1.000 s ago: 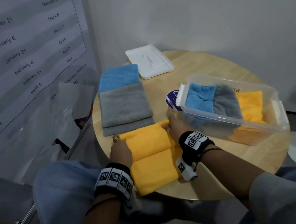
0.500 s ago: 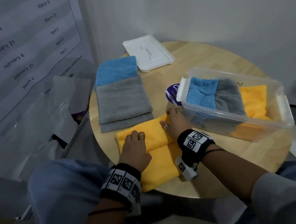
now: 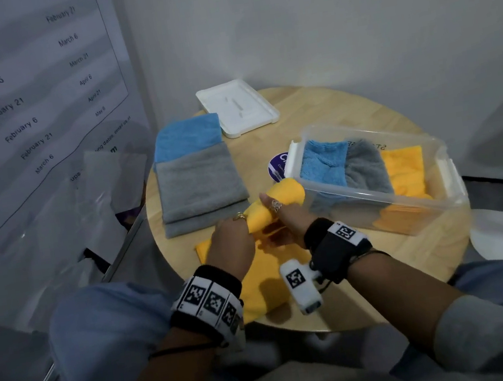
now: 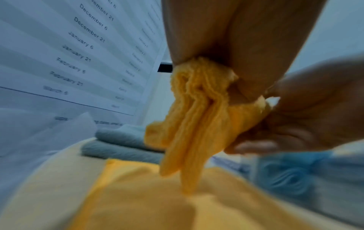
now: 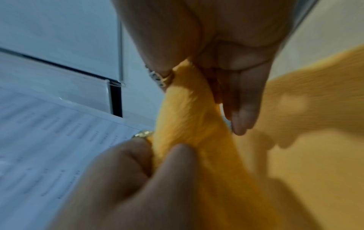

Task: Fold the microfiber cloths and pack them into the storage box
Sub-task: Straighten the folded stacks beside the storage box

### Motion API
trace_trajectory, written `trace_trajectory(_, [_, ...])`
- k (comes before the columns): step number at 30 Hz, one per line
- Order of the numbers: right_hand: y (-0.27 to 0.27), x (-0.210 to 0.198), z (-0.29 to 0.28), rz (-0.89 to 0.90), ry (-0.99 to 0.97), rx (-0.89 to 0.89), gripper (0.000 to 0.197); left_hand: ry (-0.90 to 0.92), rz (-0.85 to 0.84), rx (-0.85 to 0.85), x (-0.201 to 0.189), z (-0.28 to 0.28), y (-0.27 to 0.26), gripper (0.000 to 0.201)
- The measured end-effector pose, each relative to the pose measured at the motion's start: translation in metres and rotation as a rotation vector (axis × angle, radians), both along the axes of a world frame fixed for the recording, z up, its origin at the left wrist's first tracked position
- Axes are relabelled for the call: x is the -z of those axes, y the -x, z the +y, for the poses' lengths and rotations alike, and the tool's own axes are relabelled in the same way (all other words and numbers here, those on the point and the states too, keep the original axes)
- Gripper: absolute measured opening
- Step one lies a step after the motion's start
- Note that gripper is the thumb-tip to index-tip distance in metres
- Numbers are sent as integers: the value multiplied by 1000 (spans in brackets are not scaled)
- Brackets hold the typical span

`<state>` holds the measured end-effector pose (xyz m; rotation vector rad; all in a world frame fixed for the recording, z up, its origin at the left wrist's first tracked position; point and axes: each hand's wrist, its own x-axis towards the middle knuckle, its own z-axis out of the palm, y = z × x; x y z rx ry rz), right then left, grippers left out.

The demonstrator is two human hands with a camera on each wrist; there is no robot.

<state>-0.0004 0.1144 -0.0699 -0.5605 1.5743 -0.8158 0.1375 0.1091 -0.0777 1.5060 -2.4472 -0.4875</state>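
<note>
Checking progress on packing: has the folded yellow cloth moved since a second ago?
Yes. Both hands have lifted the folded yellow cloth off the yellow cloth beneath and toward the storage box.

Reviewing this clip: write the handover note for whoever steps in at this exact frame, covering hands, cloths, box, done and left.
Left hand and right hand both grip one folded yellow cloth, lifted off the table beside the storage box.
Another yellow cloth lies flat under the hands.
Done: blue, grey and yellow cloths are already in the box.
Left: pack the held cloth, fold and pack the flat yellow one, then the grey cloths and blue cloth stacked at the left. The white lid lies off, at the far edge.
</note>
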Motion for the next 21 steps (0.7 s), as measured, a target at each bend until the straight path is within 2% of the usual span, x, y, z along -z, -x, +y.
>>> trace_trajectory(2, [2,-17,-3,-79,64,112,53,8,14,134,-16,12,2,11])
trace_trajectory(4, [17,-35,-2,-2,174,80,44,-54,91,193,-34,17,4,25])
trace_trajectory(5, [28,-44,-1,45,230,56,50,-71,171,177,-45,16,6,31])
trace_trajectory(7, [55,-65,6,141,318,38,69,17,342,140,-69,7,21,33])
trace_trajectory(8, [68,-77,11,146,355,54,68,76,413,120,-80,1,32,35])
trace_trajectory(9, [82,-88,16,109,391,77,59,82,471,101,-88,-7,47,40])
trace_trajectory(10, [96,-98,21,50,421,88,49,-3,530,86,-97,-14,65,50])
trace_trajectory(12, [128,-115,29,-43,486,105,36,-373,645,108,-109,-26,103,72])
trace_trajectory(14, [160,-128,32,-66,510,150,34,-716,759,194,-116,-31,139,88])
trace_trajectory(15, [178,-130,31,-42,499,189,35,-786,784,258,-116,-32,155,96])
trace_trajectory(18, [227,-123,24,162,371,268,49,-769,710,418,-106,-33,198,106])
trace_trajectory(21, [260,-105,20,567,257,212,70,-625,446,564,-84,-34,233,95])
